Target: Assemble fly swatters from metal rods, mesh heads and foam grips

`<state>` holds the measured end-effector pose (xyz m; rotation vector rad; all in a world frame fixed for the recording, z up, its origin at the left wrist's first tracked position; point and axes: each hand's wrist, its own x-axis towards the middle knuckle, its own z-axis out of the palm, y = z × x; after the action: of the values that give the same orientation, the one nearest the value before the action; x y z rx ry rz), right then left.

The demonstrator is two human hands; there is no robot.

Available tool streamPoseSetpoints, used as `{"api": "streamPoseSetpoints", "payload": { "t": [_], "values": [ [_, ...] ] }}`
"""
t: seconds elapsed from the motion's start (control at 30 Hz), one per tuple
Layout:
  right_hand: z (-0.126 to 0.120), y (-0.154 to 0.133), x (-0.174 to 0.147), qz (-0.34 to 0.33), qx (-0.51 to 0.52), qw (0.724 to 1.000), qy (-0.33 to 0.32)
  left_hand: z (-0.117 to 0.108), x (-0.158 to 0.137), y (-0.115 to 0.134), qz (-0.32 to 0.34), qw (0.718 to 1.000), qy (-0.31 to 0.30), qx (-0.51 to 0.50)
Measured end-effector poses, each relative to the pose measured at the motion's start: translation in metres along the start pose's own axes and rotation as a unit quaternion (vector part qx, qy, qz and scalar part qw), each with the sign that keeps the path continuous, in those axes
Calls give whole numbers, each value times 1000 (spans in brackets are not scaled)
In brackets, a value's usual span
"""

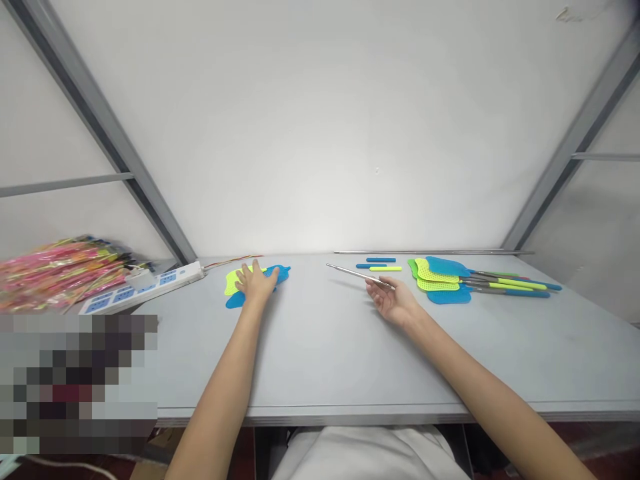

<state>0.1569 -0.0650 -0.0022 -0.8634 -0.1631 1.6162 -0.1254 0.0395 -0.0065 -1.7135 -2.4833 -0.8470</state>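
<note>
Head view: our right hand [393, 300] has its fingers clamped on a thin metal rod [350, 272], near one end; the other end points left above the table [320, 353]. We judge it light, stiff and slick, best gripped near the end in hand. Our left hand [257, 283] lies over yellow and blue swatter heads [281, 273], fingers spread apart; whether they press, we cannot tell. Heads look thin, bendy, not fragile; we'd pinch the narrow neck. Three handles [381, 260] lie beyond the rod, a swatter pile [445, 280] rightward.

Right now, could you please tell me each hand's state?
Left hand: open, spread over blue and yellow swatter heads.
Right hand: closed, holding a thin metal rod.
</note>
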Motion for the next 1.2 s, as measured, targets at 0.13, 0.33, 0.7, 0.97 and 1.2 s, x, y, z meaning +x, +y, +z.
{"api": "streamPoseSetpoints", "payload": {
  "t": [0.13, 0.33, 0.7, 0.97, 1.2],
  "values": [
    [0, -1, 0, 9, 15, 1000, -1, 4, 11, -17, -60, 996, -57, 31],
    [-2, -2, 1, 17, 35, 999, -2, 10, 16, -19, -1, 998, -64, 17],
    [-4, -2, 2, 30, 41, 999, 2, 14, 13, -14, 42, 997, 34, -58],
    [-5, -2, 4, 28, 51, 998, 2, -12, 11, -6, 36, 967, 178, -178],
    [-3, -5, 3, 11, 55, 998, -13, -19, 8, 9, 72, 934, 180, -301]
  ]
}}
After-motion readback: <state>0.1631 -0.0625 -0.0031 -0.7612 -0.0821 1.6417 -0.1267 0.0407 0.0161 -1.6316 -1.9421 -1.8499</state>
